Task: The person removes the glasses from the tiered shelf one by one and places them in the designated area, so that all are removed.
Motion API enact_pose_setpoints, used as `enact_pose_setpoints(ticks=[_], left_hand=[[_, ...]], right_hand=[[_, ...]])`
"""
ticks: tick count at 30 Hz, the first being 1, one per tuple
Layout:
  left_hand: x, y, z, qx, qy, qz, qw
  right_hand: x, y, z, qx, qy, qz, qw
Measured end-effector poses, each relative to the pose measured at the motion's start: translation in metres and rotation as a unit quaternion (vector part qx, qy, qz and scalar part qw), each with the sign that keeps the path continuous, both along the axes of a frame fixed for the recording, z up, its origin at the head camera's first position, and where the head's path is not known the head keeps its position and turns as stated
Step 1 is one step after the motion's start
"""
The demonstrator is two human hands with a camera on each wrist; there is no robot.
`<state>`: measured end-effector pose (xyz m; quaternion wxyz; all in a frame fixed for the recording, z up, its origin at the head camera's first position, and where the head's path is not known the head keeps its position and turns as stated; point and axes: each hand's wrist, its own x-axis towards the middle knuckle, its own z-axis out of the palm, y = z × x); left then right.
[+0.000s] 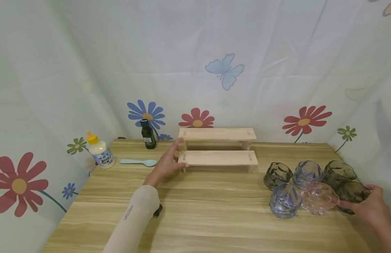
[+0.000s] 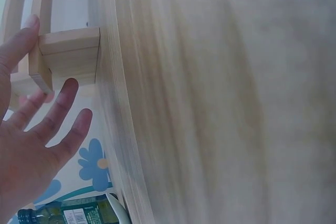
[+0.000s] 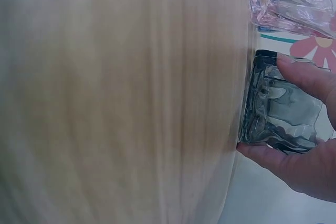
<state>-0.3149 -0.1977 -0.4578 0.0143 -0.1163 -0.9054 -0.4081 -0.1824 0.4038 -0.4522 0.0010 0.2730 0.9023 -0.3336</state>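
Observation:
A small two-step wooden shelf (image 1: pixel 217 158) stands against the back curtain. My left hand (image 1: pixel 166 162) is at its left end, thumb touching the lower board's front corner and the other fingers spread toward the upper step. In the left wrist view the left hand (image 2: pixel 37 135) shows fairly straight, spread fingers beside the shelf's end (image 2: pixel 71 45). At the far right my right hand (image 1: pixel 373 207) grips a dark grey glass cup (image 1: pixel 351 192). In the right wrist view, thumb and fingers lie on opposite sides of that glass cup (image 3: pixel 286 106), which stands on the table.
Beside the gripped cup are a pink glass (image 1: pixel 319 198), two bluish glasses (image 1: pixel 284 201) and two more dark glasses (image 1: pixel 277 174). Left of the shelf are a dark green bottle (image 1: pixel 148 135), a light blue spoon (image 1: pixel 138 162) and a yellow-capped bottle (image 1: pixel 101 153).

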Motion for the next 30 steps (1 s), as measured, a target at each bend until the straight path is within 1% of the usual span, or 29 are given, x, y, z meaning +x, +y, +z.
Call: enact_pose_setpoints(ticks=[4, 6, 10, 12, 15, 18, 22, 25, 28, 30], left_hand=[[-0.001, -0.001, 0.000, 0.001, 0.002, -0.002, 1.0000], [-0.002, 0.000, 0.000, 0.003, 0.002, -0.002, 1.0000], [-0.003, 0.000, -0.001, 0.003, 0.001, -0.004, 1.0000], [-0.003, 0.001, -0.002, 0.001, 0.002, -0.004, 1.0000], [-0.004, 0.002, -0.003, 0.000, 0.004, -0.006, 1.0000], [-0.005, 0.002, -0.003, -0.004, 0.005, -0.006, 1.0000], [-0.006, 0.001, -0.003, -0.006, 0.005, -0.007, 0.9999], [-0.005, 0.000, -0.004, -0.004, 0.004, -0.006, 1.0000], [-0.004, -0.001, -0.006, -0.001, 0.005, -0.004, 1.0000], [-0.004, -0.002, -0.007, -0.001, 0.007, -0.004, 1.0000]], right_hand=[[-0.003, 0.000, -0.002, 0.011, 0.003, 0.005, 0.9999], [-0.005, 0.002, -0.003, 0.018, -0.004, 0.009, 0.9998], [-0.006, 0.006, -0.005, 0.027, -0.011, 0.028, 0.9992], [-0.006, 0.009, -0.004, 0.031, -0.009, 0.046, 0.9984], [-0.004, 0.014, -0.003, 0.034, 0.005, 0.089, 0.9954], [-0.001, 0.017, 0.001, 0.059, 0.021, 0.117, 0.9911], [0.003, 0.017, 0.015, 0.106, 0.043, 0.132, 0.9845], [0.002, 0.008, 0.031, 0.123, 0.082, 0.147, 0.9781], [-0.002, -0.008, 0.047, 0.120, 0.123, 0.149, 0.9737], [-0.006, -0.023, 0.056, 0.104, 0.144, 0.142, 0.9737]])
